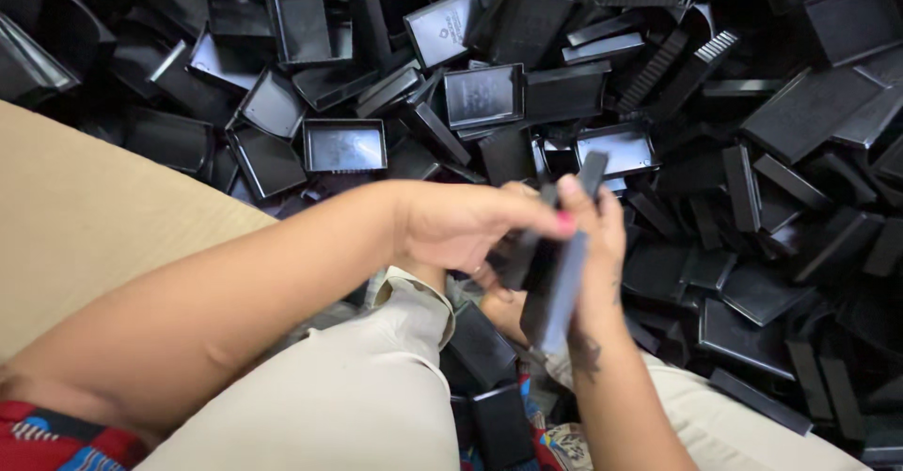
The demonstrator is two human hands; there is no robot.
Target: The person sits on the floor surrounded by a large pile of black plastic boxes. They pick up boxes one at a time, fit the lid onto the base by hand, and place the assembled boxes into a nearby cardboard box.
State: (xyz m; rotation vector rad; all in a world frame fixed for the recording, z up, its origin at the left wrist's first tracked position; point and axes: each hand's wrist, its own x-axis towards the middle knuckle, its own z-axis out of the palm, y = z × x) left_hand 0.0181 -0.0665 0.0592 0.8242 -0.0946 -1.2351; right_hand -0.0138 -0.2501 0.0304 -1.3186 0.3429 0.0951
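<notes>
**A:** What are the hands doing, there in the middle of the frame?

**B:** Both are closed on one flat black plastic piece [562, 278]. The right hand [594, 245] wraps it from the right side and stands it on edge. The left hand [461, 224] comes across from the left, its grip pinched narrow on the upper end, fingertips touching the right hand's.

**A:** Why on edge?

**B:** My guess is that holding it upright leaves both long sides free, so each hand can press or turn it. It is blurred, so I cannot tell whether it is one part or two pressed together.

**A:** And around them?

**B:** A heap of black plastic trays and lids [343, 144] fills the upper half and the right side of the frame, lying at every angle, so seemingly dumped rather than stacked. A tan cardboard sheet [85, 217] lies at the left. A few more black parts [489, 377] rest between the person's knees at the bottom, close under the hands, probably for easy reach.
</notes>
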